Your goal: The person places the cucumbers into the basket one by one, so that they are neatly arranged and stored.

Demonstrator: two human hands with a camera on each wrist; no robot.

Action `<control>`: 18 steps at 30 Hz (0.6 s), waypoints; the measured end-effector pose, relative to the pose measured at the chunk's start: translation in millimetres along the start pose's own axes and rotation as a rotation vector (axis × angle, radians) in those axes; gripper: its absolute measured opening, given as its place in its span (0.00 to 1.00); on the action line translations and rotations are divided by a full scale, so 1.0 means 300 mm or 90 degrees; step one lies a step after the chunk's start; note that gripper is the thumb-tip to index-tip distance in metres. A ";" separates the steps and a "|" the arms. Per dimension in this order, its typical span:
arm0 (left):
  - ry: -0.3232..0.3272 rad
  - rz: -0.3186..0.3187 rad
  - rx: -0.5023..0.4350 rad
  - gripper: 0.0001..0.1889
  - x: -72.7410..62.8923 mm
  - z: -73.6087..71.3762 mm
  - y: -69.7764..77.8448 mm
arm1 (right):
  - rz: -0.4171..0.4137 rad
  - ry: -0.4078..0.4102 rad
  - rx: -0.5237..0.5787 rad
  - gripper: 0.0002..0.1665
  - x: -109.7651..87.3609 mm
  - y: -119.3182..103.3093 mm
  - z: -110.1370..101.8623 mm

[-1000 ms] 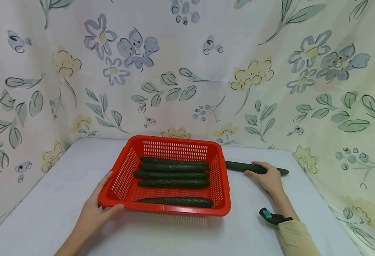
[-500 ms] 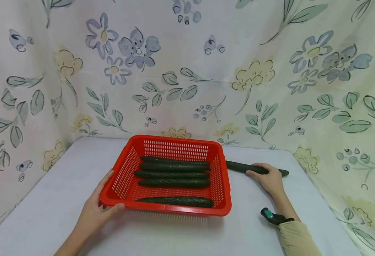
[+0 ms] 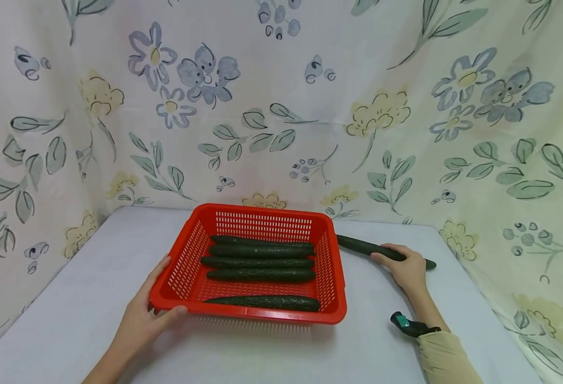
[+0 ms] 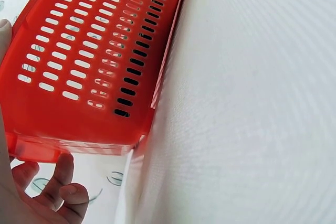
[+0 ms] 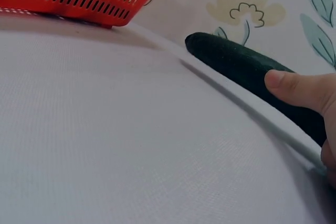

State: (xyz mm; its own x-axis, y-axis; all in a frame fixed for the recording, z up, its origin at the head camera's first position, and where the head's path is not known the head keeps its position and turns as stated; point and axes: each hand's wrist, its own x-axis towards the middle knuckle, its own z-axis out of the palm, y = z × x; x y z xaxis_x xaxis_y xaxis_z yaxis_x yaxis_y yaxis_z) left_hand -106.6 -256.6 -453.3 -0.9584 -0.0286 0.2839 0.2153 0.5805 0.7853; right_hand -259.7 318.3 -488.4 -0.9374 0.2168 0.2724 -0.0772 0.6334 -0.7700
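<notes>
A red plastic basket (image 3: 262,313) with slotted walls stands mid-table in the head view. Several dark green cucumbers (image 3: 262,274) lie crosswise inside, one of them (image 3: 271,302) apart from the rest near the front wall. My left hand (image 3: 137,322) holds the basket's front left corner, thumb along the front rim and fingers up the left side. To the right of the basket, my right hand (image 3: 408,272) grips another cucumber (image 3: 360,246) around its middle. In the right wrist view that cucumber's (image 5: 231,59) far end is raised, with a shadow on the cloth below.
A white cloth (image 3: 358,346) covers the table. Behind it and at both sides hangs a floral curtain (image 3: 281,106). My right wrist wears a black band (image 3: 413,325) with a green patch, just below a beige sleeve (image 3: 446,354).
The cucumber in my right hand has tilted, its left end up and its right end slightly down and outward. My left hand and the basket stay in place.
</notes>
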 end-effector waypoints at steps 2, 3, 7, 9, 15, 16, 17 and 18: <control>-0.001 -0.002 0.000 0.55 -0.001 0.001 0.000 | 0.015 0.018 0.012 0.34 -0.001 -0.007 -0.004; -0.001 -0.002 -0.001 0.55 -0.001 0.002 0.000 | 0.021 0.026 0.022 0.34 0.000 -0.012 -0.006; -0.001 0.001 -0.007 0.56 -0.001 0.005 -0.003 | 0.043 0.054 0.042 0.34 0.001 -0.036 -0.015; -0.003 0.002 -0.010 0.56 -0.001 0.005 -0.004 | 0.048 0.060 0.044 0.34 0.002 -0.045 -0.020; -0.008 -0.003 -0.006 0.55 0.000 0.000 0.000 | 0.036 0.069 0.041 0.34 0.007 -0.075 -0.039; -0.007 -0.003 -0.006 0.55 -0.001 -0.001 0.000 | 0.033 0.071 0.042 0.34 0.009 -0.082 -0.043; -0.006 -0.002 -0.006 0.55 -0.001 -0.002 0.001 | 0.032 0.072 0.044 0.34 0.011 -0.090 -0.047; -0.006 -0.002 -0.007 0.55 -0.001 -0.003 0.002 | 0.033 0.073 0.047 0.34 0.011 -0.097 -0.052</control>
State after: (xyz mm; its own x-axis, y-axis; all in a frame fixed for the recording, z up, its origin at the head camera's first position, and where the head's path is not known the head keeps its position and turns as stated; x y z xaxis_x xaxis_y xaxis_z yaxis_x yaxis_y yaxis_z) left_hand -105.9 -257.0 -452.5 -0.9609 -0.0228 0.2759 0.2140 0.5713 0.7924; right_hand -255.2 312.1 -455.9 -0.8963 0.3342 0.2913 -0.0581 0.5630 -0.8244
